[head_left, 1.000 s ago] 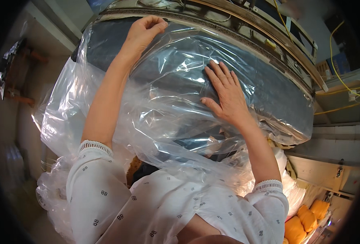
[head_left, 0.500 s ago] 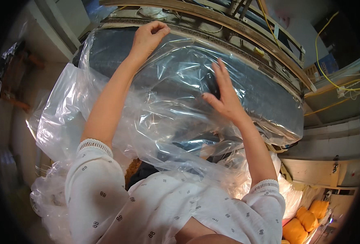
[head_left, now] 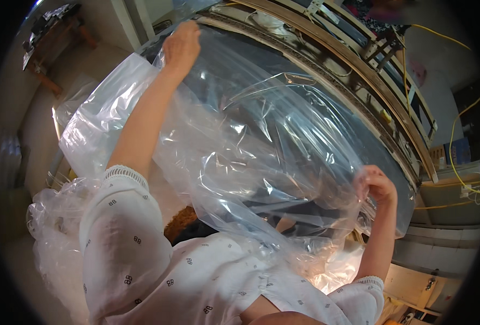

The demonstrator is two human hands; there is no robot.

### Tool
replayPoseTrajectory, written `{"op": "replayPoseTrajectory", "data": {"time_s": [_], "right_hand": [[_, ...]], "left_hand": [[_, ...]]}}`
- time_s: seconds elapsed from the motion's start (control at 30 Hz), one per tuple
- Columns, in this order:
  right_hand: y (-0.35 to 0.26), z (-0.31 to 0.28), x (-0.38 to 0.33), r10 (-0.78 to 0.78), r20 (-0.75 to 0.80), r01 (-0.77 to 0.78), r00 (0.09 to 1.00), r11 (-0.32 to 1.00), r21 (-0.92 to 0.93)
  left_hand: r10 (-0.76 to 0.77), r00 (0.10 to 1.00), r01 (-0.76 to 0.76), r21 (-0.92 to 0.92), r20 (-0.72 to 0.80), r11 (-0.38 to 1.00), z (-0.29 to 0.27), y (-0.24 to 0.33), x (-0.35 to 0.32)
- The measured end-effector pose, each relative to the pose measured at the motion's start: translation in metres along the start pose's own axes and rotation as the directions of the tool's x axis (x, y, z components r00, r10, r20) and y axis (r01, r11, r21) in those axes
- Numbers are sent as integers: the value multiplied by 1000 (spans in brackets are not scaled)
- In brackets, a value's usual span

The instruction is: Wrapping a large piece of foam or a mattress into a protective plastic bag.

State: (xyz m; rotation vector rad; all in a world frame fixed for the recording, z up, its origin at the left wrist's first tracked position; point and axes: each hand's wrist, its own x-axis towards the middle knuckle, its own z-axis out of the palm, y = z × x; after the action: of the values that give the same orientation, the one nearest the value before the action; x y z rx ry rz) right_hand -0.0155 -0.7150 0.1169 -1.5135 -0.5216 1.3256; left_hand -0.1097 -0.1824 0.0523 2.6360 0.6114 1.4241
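Left hand: our left hand (head_left: 181,46) reaches up and far out, fingers curled onto the top edge of the clear plastic sheet (head_left: 250,146); whether they pinch it we cannot tell.
Sheet: draped over the dark padded slab (head_left: 326,108) ahead of us; we judge it light, limp, slippery, easily torn, best taken by its edges.
Right hand: our right hand (head_left: 378,187) is closed, bunching the film's lower right edge.

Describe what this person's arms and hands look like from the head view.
Both hands, left hand and right hand, are bare, with no gloves. The forearms are uncovered; white sleeves with small dark printed motifs end in narrow lace-like cuffs near the elbows.
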Motion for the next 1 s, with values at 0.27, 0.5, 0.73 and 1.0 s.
{"op": "replayPoseTrajectory", "data": {"time_s": [0.27, 0.5, 0.73, 1.0], "right_hand": [[21, -23, 4, 35, -396, -4, 917, 997, 78], [20, -20, 11, 43, -381, -20, 924, 998, 64], [12, -12, 15, 17, -377, -8, 926, 1000, 25], [16, 26, 16, -135, -536, 130, 833, 990, -48]], "left_hand": [[-103, 994, 108, 278, -31, 955, 26, -49, 12], [-241, 970, 230, 178, 42, 957, 51, -58, 20], [-284, 957, 289, -188, 57, 939, 50, -67, 25], [-385, 922, 361, -294, -26, 885, 62, -71, 23]]}}
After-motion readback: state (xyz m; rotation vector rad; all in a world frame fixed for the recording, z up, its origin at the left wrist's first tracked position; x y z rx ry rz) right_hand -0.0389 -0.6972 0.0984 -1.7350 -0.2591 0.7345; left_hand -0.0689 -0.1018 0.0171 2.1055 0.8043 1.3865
